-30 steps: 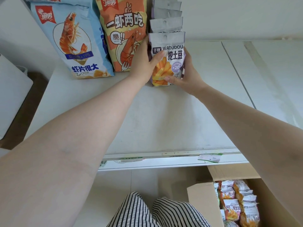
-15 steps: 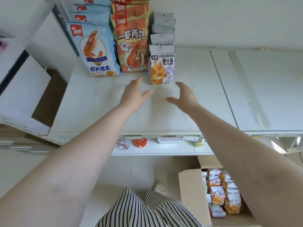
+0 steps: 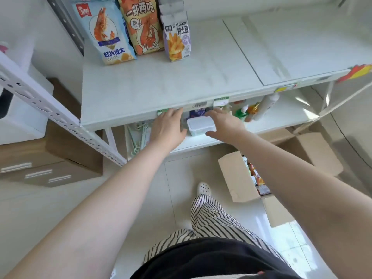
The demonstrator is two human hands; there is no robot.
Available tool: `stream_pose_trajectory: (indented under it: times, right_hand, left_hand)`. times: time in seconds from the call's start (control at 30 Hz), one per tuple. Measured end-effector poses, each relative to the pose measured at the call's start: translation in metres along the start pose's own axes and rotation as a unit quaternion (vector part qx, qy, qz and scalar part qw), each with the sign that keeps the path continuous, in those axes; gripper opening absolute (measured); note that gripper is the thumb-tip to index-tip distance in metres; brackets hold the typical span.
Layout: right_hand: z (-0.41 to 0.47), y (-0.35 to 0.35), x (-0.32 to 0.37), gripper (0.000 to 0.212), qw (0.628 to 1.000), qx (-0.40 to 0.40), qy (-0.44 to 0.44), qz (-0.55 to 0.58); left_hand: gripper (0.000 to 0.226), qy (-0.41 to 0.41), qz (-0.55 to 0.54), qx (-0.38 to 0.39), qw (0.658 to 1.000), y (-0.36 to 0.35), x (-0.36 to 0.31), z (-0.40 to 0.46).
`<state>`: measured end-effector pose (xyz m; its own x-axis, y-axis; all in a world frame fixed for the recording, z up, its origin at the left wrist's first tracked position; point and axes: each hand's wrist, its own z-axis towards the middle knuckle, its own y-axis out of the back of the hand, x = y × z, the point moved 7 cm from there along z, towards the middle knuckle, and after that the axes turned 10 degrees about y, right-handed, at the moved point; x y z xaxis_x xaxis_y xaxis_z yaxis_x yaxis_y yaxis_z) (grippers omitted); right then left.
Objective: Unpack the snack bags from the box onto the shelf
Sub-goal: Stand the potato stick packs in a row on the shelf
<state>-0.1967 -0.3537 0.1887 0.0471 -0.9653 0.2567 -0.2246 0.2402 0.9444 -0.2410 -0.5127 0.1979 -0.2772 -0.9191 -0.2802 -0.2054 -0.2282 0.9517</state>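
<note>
Well beyond both empty, slack-fingered hands, left hand (image 3: 168,127) and right hand (image 3: 225,125): fries bag (image 3: 177,38) upright on shelf (image 3: 161,83).

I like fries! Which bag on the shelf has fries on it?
The purple-and-white bag, rightmost in the front row. The blue bag and orange bag show shrimp instead.

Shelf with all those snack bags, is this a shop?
Probably a small shop or its stockroom. The white metal shelf has price tags on its front edge, rows of matching snack bags standing on it, and a cardboard box of more on the floor.
</note>
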Motion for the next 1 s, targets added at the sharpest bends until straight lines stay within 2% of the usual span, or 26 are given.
stream_pose_trajectory:
  times: [0.1, 0.33, 0.63, 0.83, 1.0]
  right_hand:
    - [-0.061, -0.03, 0.0, 0.063, 0.998, 0.059, -0.036, -0.001]
    - [-0.202, -0.085, -0.033, 0.069, 0.986, 0.1, -0.129, 0.015]
    - [-0.372, -0.112, -0.13, 0.071, 0.96, 0.086, -0.261, 0.062]
    - [-0.463, -0.125, -0.203, 0.071, 0.957, 0.106, -0.265, 0.044]
    - [-0.501, -0.129, -0.259, 0.072, 0.958, 0.103, -0.259, 0.06]
  left_hand:
    - [0.066, -0.028, 0.018, 0.041, 0.999, -0.029, -0.014, -0.049]
    - [0.07, -0.127, 0.094, 0.143, 0.977, -0.103, -0.084, -0.135]
    - [0.074, -0.243, 0.125, 0.216, 0.937, -0.187, -0.225, -0.216]
    - [0.075, -0.231, 0.129, 0.239, 0.934, -0.245, -0.306, -0.263]
    - [0.077, -0.171, 0.121, 0.254, 0.944, -0.278, -0.327, -0.282]
